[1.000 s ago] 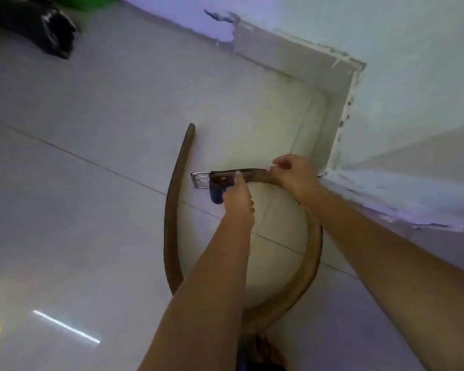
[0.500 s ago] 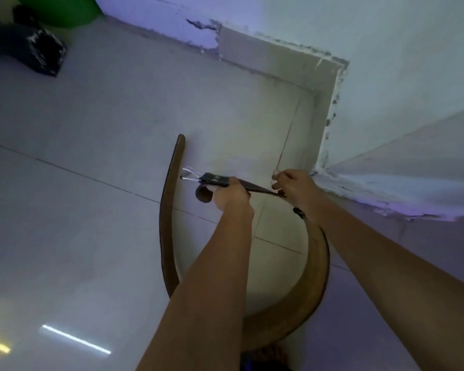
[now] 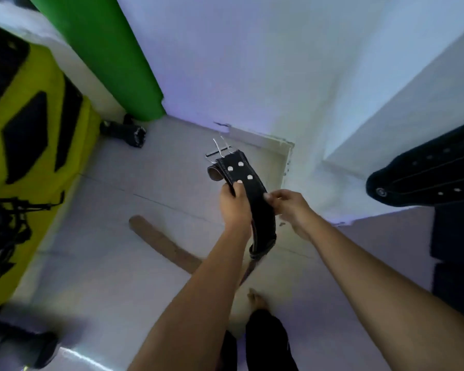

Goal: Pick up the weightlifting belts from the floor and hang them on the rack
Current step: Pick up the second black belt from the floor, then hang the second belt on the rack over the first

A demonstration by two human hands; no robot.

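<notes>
Carry step: left hand (image 3: 235, 203) fingers wrapped around black leather belt (image 3: 248, 188), right hand (image 3: 288, 206) fingertips pinching its edge — rack unseen; locating it comes next.

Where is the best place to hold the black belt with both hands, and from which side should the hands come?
Probably the stiff, flat strap just below the four rivets, as now: left hand from the left edge, right hand from the right edge of the black belt. The buckle end stands free above, and the tail hangs slack below.
</notes>
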